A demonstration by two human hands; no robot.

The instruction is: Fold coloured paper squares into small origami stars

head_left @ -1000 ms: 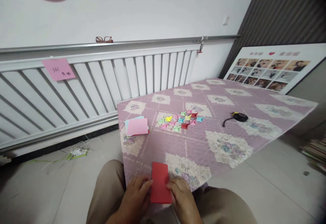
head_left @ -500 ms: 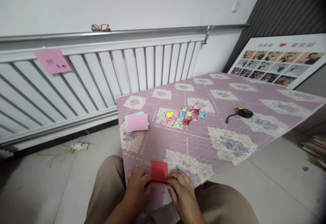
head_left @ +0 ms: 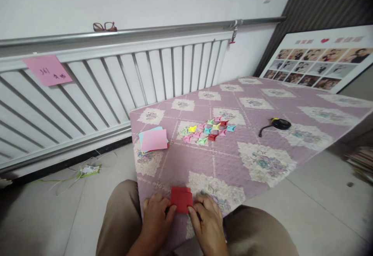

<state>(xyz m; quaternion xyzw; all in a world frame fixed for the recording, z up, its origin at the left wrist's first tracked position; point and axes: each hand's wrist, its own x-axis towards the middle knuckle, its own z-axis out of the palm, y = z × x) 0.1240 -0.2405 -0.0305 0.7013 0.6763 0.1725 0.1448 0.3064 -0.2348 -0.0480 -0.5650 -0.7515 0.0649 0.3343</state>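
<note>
A red paper [head_left: 181,200], folded over on itself, lies on the patterned tablecloth at the near corner of the table. My left hand [head_left: 159,214] holds its left edge between thumb and fingers. On the right edge, my right hand [head_left: 205,213] pinches the lower corner. Farther back sit several small folded paper pieces [head_left: 208,130] in pink, green, yellow, blue and red. A stack of coloured paper sheets [head_left: 154,140], pink on top, lies near the table's left edge.
A black tape measure [head_left: 281,124] with a strap rests on the right part of the tablecloth [head_left: 224,162]. Behind stands a white radiator [head_left: 163,73] with glasses [head_left: 105,26] on its pipe. A photo board [head_left: 317,60] leans at the back right.
The near part of the red paper has been folded up over the rest, making it shorter. Both thumbs now lie at its lower corners. The camera view has shifted slightly.
</note>
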